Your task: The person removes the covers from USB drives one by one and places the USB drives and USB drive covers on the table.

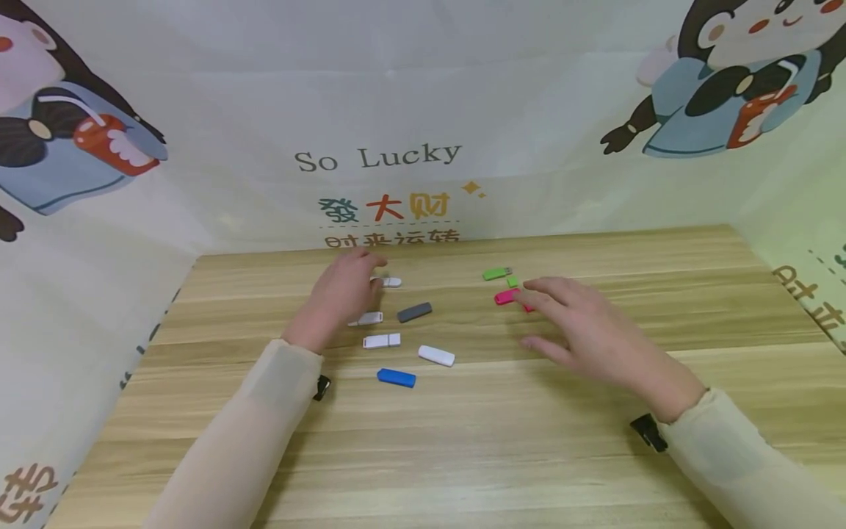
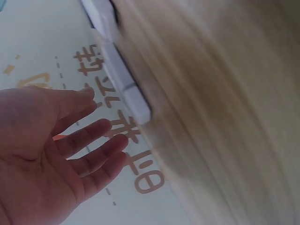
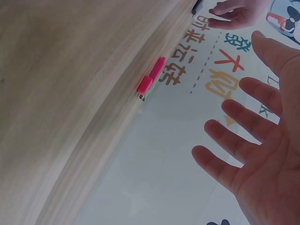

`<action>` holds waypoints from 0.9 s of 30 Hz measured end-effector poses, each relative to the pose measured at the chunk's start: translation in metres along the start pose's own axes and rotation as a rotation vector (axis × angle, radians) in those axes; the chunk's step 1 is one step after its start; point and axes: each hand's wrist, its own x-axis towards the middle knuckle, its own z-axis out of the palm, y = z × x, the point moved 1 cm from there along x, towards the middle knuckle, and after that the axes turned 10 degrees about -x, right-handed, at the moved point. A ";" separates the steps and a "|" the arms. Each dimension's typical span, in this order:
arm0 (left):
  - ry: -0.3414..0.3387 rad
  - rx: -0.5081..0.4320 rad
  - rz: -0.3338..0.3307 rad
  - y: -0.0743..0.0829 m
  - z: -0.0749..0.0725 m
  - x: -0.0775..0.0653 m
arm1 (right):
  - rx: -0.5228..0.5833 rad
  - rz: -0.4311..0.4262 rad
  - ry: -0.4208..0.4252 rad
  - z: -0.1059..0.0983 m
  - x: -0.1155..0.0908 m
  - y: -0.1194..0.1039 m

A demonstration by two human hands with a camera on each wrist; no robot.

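My left hand [image 1: 344, 290] hovers at the back left of the table, fingers relaxed and holding nothing. It partly covers a white USB stick [image 1: 393, 282], and another white USB stick [image 1: 370, 318] lies by its wrist. On the right, my right hand [image 1: 588, 330] is spread above the table with nothing in it. Its fingertips are nearest a pink USB stick [image 1: 506, 296], partly hidden by them. Just behind lies a green USB stick [image 1: 496, 274] with its metal plug showing, and a small green cap [image 1: 512, 281] sits beside it.
Between the hands lie a grey USB stick [image 1: 414, 312], a white one with a cap [image 1: 382, 341], a plain white one [image 1: 436, 355] and a blue one [image 1: 396, 378]. A printed cloth [image 1: 542, 147] hangs along the wooden table's [image 1: 463, 463] back edge.
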 end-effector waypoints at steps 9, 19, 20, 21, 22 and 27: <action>-0.074 0.053 0.009 -0.007 0.005 0.009 | -0.013 0.019 -0.024 -0.001 -0.004 -0.005; -0.089 0.101 0.013 -0.007 0.009 0.016 | -0.018 0.021 -0.007 -0.002 -0.005 -0.006; -0.089 0.102 0.013 -0.007 0.009 0.016 | -0.018 0.021 -0.007 -0.002 -0.006 -0.006; -0.089 0.103 0.011 -0.007 0.009 0.016 | -0.019 0.021 -0.007 -0.002 -0.006 -0.006; -0.091 0.099 0.006 -0.006 0.009 0.016 | -0.017 0.020 -0.006 -0.001 -0.006 -0.006; -0.095 0.075 -0.018 -0.005 0.010 0.018 | -0.006 0.016 -0.009 -0.001 -0.006 -0.005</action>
